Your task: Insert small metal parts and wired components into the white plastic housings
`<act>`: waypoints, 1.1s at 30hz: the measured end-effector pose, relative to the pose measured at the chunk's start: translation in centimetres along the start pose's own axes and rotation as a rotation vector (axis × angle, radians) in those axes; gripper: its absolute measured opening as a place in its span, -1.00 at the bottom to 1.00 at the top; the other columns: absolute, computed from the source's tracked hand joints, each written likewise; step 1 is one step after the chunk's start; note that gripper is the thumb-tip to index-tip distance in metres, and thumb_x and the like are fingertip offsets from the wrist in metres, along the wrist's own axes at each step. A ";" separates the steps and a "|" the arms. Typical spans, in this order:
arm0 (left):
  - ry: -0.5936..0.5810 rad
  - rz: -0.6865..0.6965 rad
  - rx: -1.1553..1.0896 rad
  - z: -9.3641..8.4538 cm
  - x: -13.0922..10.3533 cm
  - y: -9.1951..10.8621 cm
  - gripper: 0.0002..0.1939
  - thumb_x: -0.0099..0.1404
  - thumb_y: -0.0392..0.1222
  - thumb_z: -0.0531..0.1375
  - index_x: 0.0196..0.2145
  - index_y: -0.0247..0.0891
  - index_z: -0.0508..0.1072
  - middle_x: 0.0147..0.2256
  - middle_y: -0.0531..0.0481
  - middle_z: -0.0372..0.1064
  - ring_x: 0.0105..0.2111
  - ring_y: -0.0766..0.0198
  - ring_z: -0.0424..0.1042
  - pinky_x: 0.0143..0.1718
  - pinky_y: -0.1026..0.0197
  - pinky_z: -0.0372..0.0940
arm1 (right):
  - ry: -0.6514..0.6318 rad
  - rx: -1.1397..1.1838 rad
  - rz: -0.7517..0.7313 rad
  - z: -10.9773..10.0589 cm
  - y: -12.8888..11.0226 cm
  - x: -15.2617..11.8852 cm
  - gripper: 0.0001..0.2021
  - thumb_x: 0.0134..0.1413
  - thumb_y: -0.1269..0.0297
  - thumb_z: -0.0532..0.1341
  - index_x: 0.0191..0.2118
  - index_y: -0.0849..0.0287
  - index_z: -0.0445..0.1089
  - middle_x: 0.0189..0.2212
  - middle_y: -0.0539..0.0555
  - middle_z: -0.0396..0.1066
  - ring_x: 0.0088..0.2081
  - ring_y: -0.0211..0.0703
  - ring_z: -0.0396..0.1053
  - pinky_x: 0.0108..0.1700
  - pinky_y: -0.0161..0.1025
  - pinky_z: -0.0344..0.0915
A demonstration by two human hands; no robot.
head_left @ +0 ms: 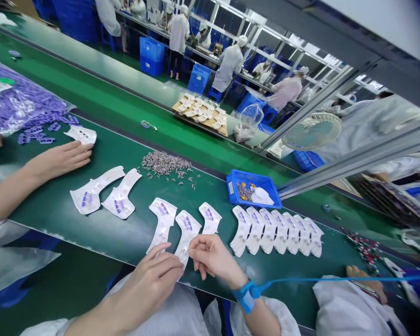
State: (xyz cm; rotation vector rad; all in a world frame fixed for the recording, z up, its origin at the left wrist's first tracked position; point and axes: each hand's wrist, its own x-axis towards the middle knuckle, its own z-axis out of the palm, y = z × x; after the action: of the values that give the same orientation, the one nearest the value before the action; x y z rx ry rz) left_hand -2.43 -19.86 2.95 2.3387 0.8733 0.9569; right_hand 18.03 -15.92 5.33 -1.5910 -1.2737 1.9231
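Several white, curved plastic shells with purple inserts lie on the green bench (126, 242) in front of me. My left hand (154, 277) is at the lower end of the middle shell (188, 226), its fingers bent and touching the edge. Over the same shell, my right hand (212, 254) is closed in a pinch; whatever its fingertips hold is too small to make out. A blue wrist strap (247, 296) with a cord circles my right wrist. Another shell (164, 214) lies to the left, and one more shell (210, 217) sits just above my right hand.
A row of shells (275, 231) lies to the right, below a blue tray (254, 189). Small screws (166, 163) form a heap behind. A co-worker's hand (61, 161) touches a shell at left, near a bag of purple parts (17, 98). A co-worker's arm (367, 282) rests at right.
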 end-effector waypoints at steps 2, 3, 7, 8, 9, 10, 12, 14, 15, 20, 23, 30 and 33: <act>0.031 0.027 0.057 0.7 -0.7 0.0 -0.70 0.40 -0.48 -0.01 -0.16 -0.25 0.47 -0.24 0.00 0.55 -0.19 0.23 0.53 0.21 -0.10 0.24 | -0.032 -0.013 0.021 0.5 0.5 0.2 -0.78 -0.08 0.15 0.26 -0.41 0.21 0.35 -0.71 -0.08 0.37 -0.77 -0.37 0.24 -0.76 -0.48 -0.06; 0.035 0.026 0.073 0.9 -0.9 -0.1 -0.70 0.40 -0.48 -0.01 -0.16 -0.25 0.48 -0.24 0.00 0.55 -0.18 0.24 0.54 0.21 -0.09 0.25 | -0.035 -0.020 0.026 0.6 0.7 0.3 -0.78 -0.08 0.15 0.26 -0.41 0.21 0.34 -0.71 -0.09 0.36 -0.77 -0.37 0.23 -0.76 -0.48 -0.03; 0.021 -0.002 0.057 1.0 -1.2 -0.6 -0.70 0.39 -0.48 0.00 -0.19 -0.24 0.49 -0.23 0.02 0.57 -0.17 0.26 0.55 0.23 -0.06 0.25 | 0.018 -0.068 0.004 1.0 1.2 0.2 -0.81 -0.03 0.16 0.24 -0.41 0.19 0.31 -0.70 -0.11 0.36 -0.78 -0.38 0.20 -0.74 -0.47 0.03; 0.017 -0.010 0.040 0.9 -1.1 -0.6 -0.70 0.38 -0.48 0.00 -0.20 -0.24 0.49 -0.23 0.02 0.57 -0.17 0.26 0.55 0.23 -0.05 0.25 | 0.031 -0.083 -0.004 1.0 1.2 0.2 -0.81 -0.01 0.17 0.23 -0.41 0.19 0.31 -0.69 -0.10 0.36 -0.77 -0.39 0.20 -0.73 -0.47 0.05; 0.014 -0.017 0.024 0.9 -1.1 -0.6 -0.70 0.38 -0.48 0.01 -0.20 -0.24 0.49 -0.23 0.02 0.57 -0.17 0.27 0.55 0.23 -0.05 0.25 | 0.040 -0.099 -0.011 1.0 1.2 0.2 -0.82 0.01 0.18 0.23 -0.41 0.19 0.30 -0.68 -0.10 0.36 -0.77 -0.40 0.20 -0.71 -0.47 0.06; 0.011 -0.023 0.009 0.8 -1.0 -0.7 -0.70 0.38 -0.48 0.01 -0.21 -0.24 0.50 -0.22 0.02 0.57 -0.16 0.27 0.55 0.24 -0.04 0.24 | 0.047 -0.115 -0.015 1.0 1.1 0.2 -0.83 0.02 0.19 0.22 -0.41 0.18 0.30 -0.68 -0.11 0.36 -0.76 -0.40 0.20 -0.70 -0.47 0.08; -0.002 -0.027 -0.013 0.8 -1.0 -0.7 -0.70 0.38 -0.48 0.01 -0.22 -0.24 0.50 -0.22 0.01 0.56 -0.14 0.27 0.54 0.24 -0.04 0.23 | 0.053 -0.151 -0.017 1.0 0.9 0.2 -0.84 0.04 0.21 0.21 -0.40 0.18 0.29 -0.67 -0.11 0.36 -0.75 -0.40 0.20 -0.69 -0.46 0.08; -0.014 -0.029 -0.026 0.8 -1.0 -0.9 -0.69 0.37 -0.48 0.01 -0.22 -0.24 0.50 -0.21 0.01 0.56 -0.13 0.27 0.54 0.25 -0.04 0.22 | 0.052 -0.200 -0.017 0.9 0.7 0.2 -0.87 0.06 0.24 0.19 -0.39 0.17 0.28 -0.66 -0.11 0.36 -0.74 -0.39 0.22 -0.68 -0.46 0.08; -0.019 -0.032 -0.031 0.8 -1.0 -0.9 -0.69 0.37 -0.48 0.01 -0.22 -0.24 0.50 -0.20 0.01 0.56 -0.13 0.27 0.54 0.25 -0.04 0.22 | 0.048 -0.229 -0.019 0.9 0.6 0.3 -0.89 0.07 0.26 0.18 -0.39 0.17 0.28 -0.65 -0.11 0.36 -0.73 -0.38 0.23 -0.67 -0.46 0.09; -0.050 -0.039 -0.060 0.5 -1.1 -1.1 -0.71 0.38 -0.46 0.02 -0.21 -0.23 0.50 -0.19 0.01 0.56 -0.13 0.27 0.54 0.27 -0.04 0.20 | -0.002 -0.340 -0.031 0.4 0.0 0.4 -0.94 0.10 0.32 0.14 -0.36 0.17 0.28 -0.63 -0.10 0.38 -0.70 -0.38 0.28 -0.63 -0.46 0.12; -0.062 -0.037 -0.068 0.4 -1.1 -1.2 -0.71 0.39 -0.45 0.02 -0.19 -0.23 0.51 -0.18 0.01 0.57 -0.13 0.26 0.54 0.26 -0.04 0.21 | -0.009 -0.367 -0.018 0.4 -0.3 0.5 -0.95 0.09 0.32 0.13 -0.36 0.16 0.26 -0.63 -0.10 0.38 -0.71 -0.38 0.28 -0.65 -0.46 0.11; -0.090 -0.035 -0.079 0.5 -1.1 -1.3 -0.68 0.39 -0.46 -0.01 -0.16 -0.22 0.50 -0.17 0.01 0.56 -0.10 0.26 0.52 0.27 -0.01 0.19 | -0.030 -0.480 0.044 0.8 -1.1 0.6 -0.91 0.07 0.43 0.08 -0.35 0.10 0.14 -0.67 -0.17 0.33 -0.71 -0.32 0.33 -0.68 -0.46 0.07; -0.070 -0.024 -0.083 0.2 -0.8 -1.2 -0.68 0.40 -0.46 -0.02 -0.15 -0.22 0.49 -0.20 0.02 0.54 -0.14 0.27 0.52 0.26 0.01 0.19 | -0.061 -0.570 -0.005 0.3 -2.0 0.4 -0.90 0.08 0.45 0.08 -0.33 0.10 0.17 -0.69 -0.18 0.31 -0.72 -0.34 0.30 -0.61 -0.43 0.14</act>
State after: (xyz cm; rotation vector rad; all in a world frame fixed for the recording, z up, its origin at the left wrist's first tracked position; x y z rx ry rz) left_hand -3.22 -19.64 1.69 2.2721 0.8162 0.8798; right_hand 17.07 -14.65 6.69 -1.7757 -1.9769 1.7017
